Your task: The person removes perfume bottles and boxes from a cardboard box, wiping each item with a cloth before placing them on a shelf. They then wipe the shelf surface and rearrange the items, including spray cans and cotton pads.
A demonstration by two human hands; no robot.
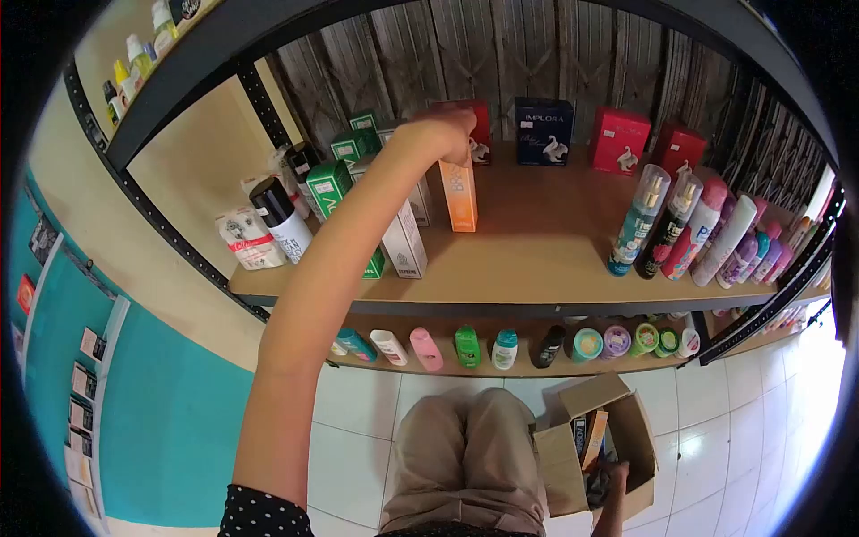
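Left hand [445, 132] is raised to the shelf [537, 259], its grip closed over the top of an orange box [460, 194]. The fingers curl down over the box's upper end, so the top edge is hidden. The orange box stands upright on the shelf board, a little left of the middle, with its base on the wood.

Just beside it to the left stands a white box [404, 240], partly behind the forearm, and further left are green boxes [329, 183], a white can with a black cap [281, 219] and a white packet [248, 238]. Behind the hand, along the back of the shelf, stand a dark blue box [543, 131] and red boxes [618, 140]. Well apart to the right is a row of spray bottles [689, 228], upright near the shelf's front edge.

On the lower shelf [394, 365] small bottles and jars [506, 347] stand in a line.

Right hand [612, 483] is down low, inside a cardboard box [562, 470] that sits open on the white tiled floor [358, 430] beside the person's knees. The hand is mostly hidden among the packs in the box, so I cannot tell whether its grip is closed on anything.
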